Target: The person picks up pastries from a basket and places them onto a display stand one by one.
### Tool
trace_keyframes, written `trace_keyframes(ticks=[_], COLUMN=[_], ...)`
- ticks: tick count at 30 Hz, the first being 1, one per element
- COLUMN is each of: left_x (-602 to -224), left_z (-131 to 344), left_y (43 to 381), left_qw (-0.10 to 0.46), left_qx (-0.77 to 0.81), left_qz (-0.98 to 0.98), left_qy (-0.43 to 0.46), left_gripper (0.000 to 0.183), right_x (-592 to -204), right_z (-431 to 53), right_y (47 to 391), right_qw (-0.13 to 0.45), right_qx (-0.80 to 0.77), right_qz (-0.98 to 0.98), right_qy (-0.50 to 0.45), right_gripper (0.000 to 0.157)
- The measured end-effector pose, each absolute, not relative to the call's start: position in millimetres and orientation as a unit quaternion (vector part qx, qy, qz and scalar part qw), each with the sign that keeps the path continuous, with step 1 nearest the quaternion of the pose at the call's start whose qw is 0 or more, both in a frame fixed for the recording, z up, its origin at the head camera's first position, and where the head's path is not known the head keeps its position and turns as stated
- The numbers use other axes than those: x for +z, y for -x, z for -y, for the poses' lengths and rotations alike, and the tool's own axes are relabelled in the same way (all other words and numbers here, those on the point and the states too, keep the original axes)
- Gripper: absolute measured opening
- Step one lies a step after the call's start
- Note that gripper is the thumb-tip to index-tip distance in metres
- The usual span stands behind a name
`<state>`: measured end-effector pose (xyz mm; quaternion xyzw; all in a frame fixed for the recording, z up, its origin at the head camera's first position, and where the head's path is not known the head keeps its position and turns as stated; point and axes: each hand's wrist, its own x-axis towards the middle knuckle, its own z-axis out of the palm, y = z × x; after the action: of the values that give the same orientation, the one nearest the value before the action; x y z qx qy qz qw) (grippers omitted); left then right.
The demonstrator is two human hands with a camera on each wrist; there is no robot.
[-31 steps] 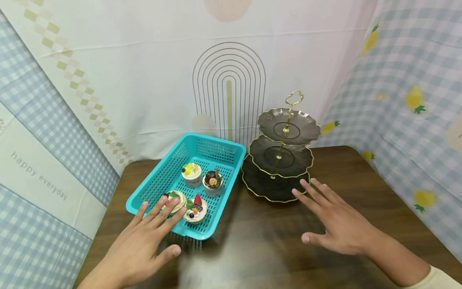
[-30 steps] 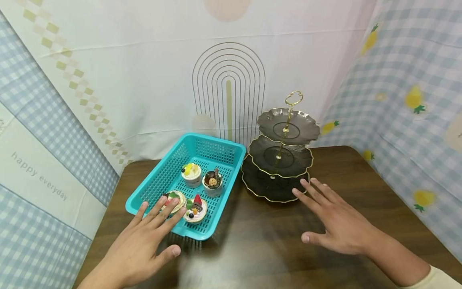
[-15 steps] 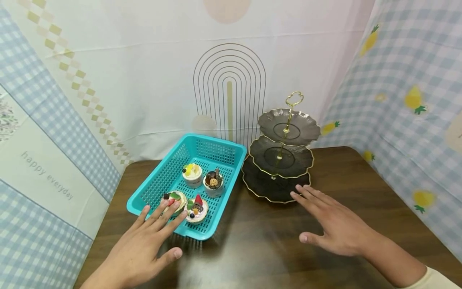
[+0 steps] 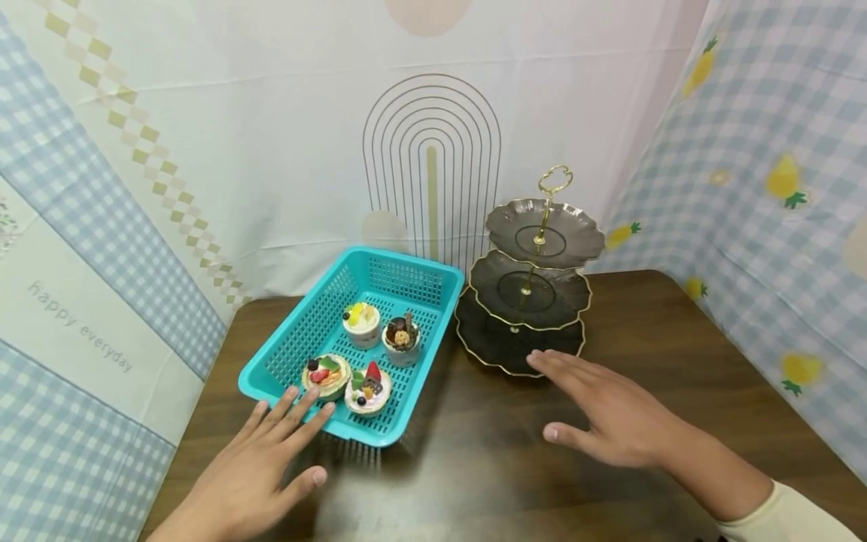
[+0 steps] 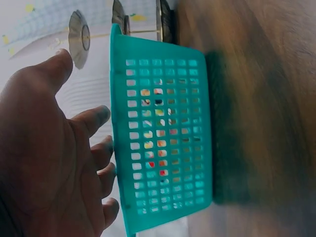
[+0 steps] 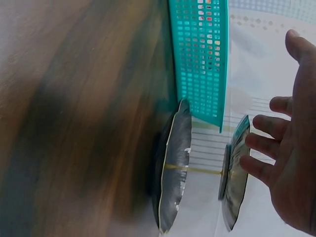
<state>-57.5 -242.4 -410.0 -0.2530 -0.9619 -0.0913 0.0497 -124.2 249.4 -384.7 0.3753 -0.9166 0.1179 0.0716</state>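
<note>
My left hand (image 4: 254,467) is spread above the near left corner of a teal plastic basket (image 4: 427,376), fingers straight and holding nothing. Inside the basket sit a fruit-topped cupcake (image 4: 327,376), a cupcake with a strawberry and chocolate piece (image 4: 368,390), a yellow-topped cupcake (image 4: 362,325) and a chocolate-topped cupcake (image 4: 402,340). My right hand (image 4: 609,414), palm down with the thumb apart, hovers in front of a dark three-tier cake stand (image 4: 528,290) with gold edges; its fingertips overlap the bottom plate in the head view. In the right wrist view that hand (image 6: 291,153) holds nothing.
The brown wooden table (image 4: 474,467) carries the basket at left and the stand at right. A gold loop handle (image 4: 555,179) tops the stand. Behind hangs a white printed cloth (image 4: 305,150), with a checked cloth (image 4: 759,196) along the right side.
My right hand has shifted left and turned, its fingers coming closer together. My left hand has drawn back slightly, uncovering the fruit-topped cupcake. Basket, cupcakes and stand stay in place.
</note>
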Motion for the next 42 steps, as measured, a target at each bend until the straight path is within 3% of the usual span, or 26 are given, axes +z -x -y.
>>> trace_keyframes(ticks=[8, 28, 42], left_x=[-415, -420, -421], left_z=[251, 255, 255], left_y=[56, 62, 63], left_qw=[0.049, 0.07, 0.077], left_qx=[-0.102, -0.12, -0.123], left_qz=[0.962, 0.954, 0.953], left_qy=[0.248, 0.266, 0.264], left_gripper=[0.067, 0.064, 0.067], right_x=[-383, -376, -384], right_z=[-226, -148, -91], right_y=[134, 169, 201], right_qw=[0.042, 0.036, -0.017], right_qx=[0.15, 0.161, 0.159], right_qz=[0.908, 0.89, 0.888], right_qy=[-0.388, -0.424, -0.432], right_gripper=[0.08, 0.072, 0.072])
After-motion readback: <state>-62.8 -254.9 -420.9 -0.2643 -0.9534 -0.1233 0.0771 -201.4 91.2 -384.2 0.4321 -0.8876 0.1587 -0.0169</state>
